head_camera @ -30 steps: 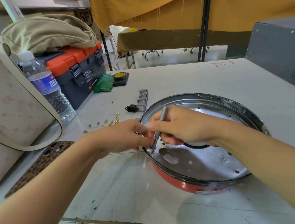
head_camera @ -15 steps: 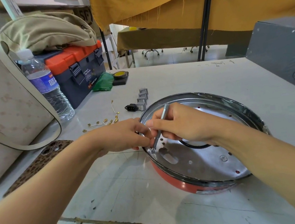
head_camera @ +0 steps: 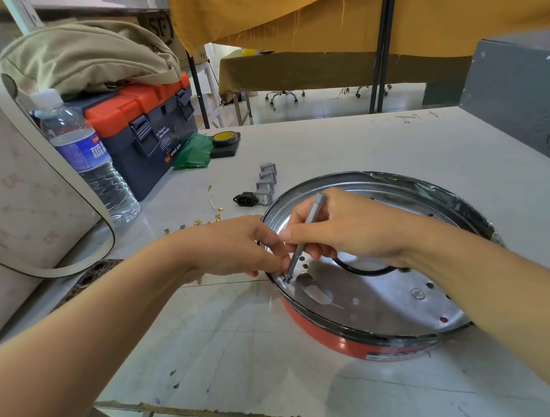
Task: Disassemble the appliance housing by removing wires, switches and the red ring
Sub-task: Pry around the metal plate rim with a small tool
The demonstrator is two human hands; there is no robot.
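The round appliance housing (head_camera: 374,299) lies flat on the white table (head_camera: 344,145), toward its near right part, its shiny perforated metal plate facing up inside a dark rim, with the red ring (head_camera: 338,342) showing as a band around its near lower side. A black loop of wire or gasket (head_camera: 365,271) lies on the plate, partly hidden under the right hand. The right hand (head_camera: 345,228) holds a slim grey screwdriver (head_camera: 306,235) with curled fingers, the shaft tilted and its tip set on a small screw (head_camera: 287,277) near the plate's left edge. The left hand (head_camera: 237,248) rests at the housing's left rim, its fingertips curled right beside the screw and the tool's tip; whether they pinch anything cannot be told. The two hands touch or nearly touch there. Just beyond the housing's far left edge lie a black power socket (head_camera: 243,198) and a short row of grey switches (head_camera: 267,179), with small brass terminals (head_camera: 201,221) scattered near them. Farther back stand a roll of yellow tape (head_camera: 225,138), a green bag (head_camera: 195,150), and a dark toolbox with an orange lid (head_camera: 147,133) carrying a beige bag (head_camera: 87,58). A water bottle (head_camera: 86,158), a cream handbag (head_camera: 5,185) and a patterned phone case (head_camera: 90,277) occupy the left side, and a grey metal box (head_camera: 523,96) sits far right.
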